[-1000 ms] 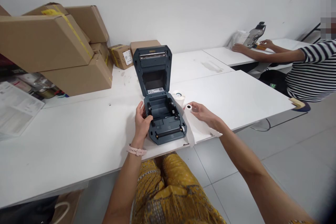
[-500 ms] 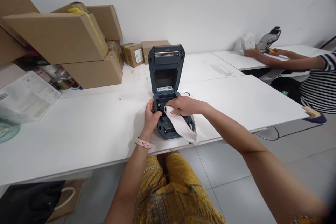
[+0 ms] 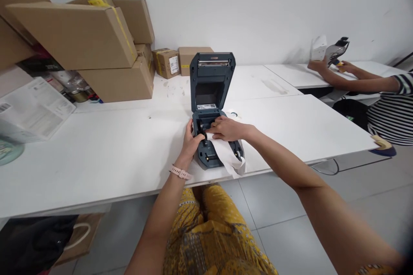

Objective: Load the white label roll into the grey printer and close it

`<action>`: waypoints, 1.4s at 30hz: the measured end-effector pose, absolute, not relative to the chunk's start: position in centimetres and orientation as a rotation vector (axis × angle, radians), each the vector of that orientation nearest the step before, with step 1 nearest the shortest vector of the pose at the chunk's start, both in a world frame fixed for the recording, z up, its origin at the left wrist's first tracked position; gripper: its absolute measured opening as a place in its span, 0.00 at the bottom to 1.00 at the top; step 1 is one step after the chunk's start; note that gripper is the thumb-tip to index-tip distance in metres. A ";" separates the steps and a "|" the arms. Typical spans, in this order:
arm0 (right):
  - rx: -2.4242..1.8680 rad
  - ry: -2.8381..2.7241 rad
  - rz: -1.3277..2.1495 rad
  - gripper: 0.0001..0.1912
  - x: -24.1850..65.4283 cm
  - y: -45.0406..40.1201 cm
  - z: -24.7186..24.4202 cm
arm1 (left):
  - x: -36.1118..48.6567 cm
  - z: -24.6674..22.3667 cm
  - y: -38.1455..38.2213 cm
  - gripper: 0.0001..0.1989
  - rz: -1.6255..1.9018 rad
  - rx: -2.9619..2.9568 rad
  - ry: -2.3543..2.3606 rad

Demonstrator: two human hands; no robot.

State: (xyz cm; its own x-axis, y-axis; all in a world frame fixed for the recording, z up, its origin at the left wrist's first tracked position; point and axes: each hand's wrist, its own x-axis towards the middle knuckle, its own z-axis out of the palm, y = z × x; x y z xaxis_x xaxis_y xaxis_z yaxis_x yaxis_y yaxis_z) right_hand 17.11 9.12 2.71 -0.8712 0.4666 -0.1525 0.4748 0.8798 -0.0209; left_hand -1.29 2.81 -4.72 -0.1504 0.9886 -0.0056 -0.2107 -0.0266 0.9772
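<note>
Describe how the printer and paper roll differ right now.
The printer is dark blue-grey; the paper roll is white. The printer is far larger than the paper roll. The printer stands on the table, lid raised; the paper roll is in the right hand, its loose end trailing forward. Each has a hand on it.

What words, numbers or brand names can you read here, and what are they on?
No text is readable here.
White label inside the open lid of the printer: print too small.
White label on the small cardboard box: too small and blurred.
White package at far left: tiny print and barcode-like stripes, too blurred.
Bottle at far right: dark markings, too blurred.
</note>
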 end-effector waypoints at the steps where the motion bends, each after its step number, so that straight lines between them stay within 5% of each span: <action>1: 0.744 2.909 -0.088 0.22 17.1 9.1 2.8 | -1.3 -4.7 2.8 0.46 1.418 0.978 1.137; 22: 0.736 3.061 -0.125 0.28 18.6 8.9 1.2 | -1.5 -4.6 2.7 0.46 1.390 1.011 1.102; 42: 1.266 3.096 -0.048 0.27 18.2 2.3 0.1 | -1.3 -4.9 2.7 0.45 1.415 1.016 1.094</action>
